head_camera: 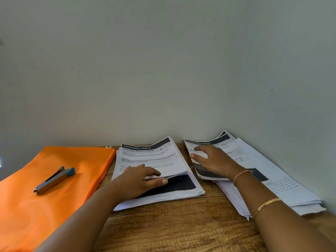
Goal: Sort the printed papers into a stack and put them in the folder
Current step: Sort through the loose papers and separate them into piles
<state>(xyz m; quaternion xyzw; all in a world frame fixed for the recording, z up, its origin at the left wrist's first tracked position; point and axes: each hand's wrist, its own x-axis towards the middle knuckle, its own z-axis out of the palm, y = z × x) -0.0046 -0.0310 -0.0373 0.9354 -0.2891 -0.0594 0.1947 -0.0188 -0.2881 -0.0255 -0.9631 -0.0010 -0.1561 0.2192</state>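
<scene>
**2 Bangles, Both on the Right Arm**

Both arms were bare from the hands to the frame's edge. The right forearm point(283, 220) carried 2 thin bands. A slim orange-copper bangle point(241, 174) sat at the wrist just behind the right hand point(216, 160), and a flat gold bangle point(267, 204) sat farther up. The left hand point(140, 180) showed short, pale-tipped nails.

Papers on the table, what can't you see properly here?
In the head view:
- Middle stack of printed white papers: small print blurred; left hand covers some lines.
- Right pile of printed white papers: top sheet partly hidden by right hand.
- Sheet counts: edges too thin.
- Flat orange folder: cut off by left and bottom edges; inside hidden; grey-and-blue stapler lies on it.
</scene>
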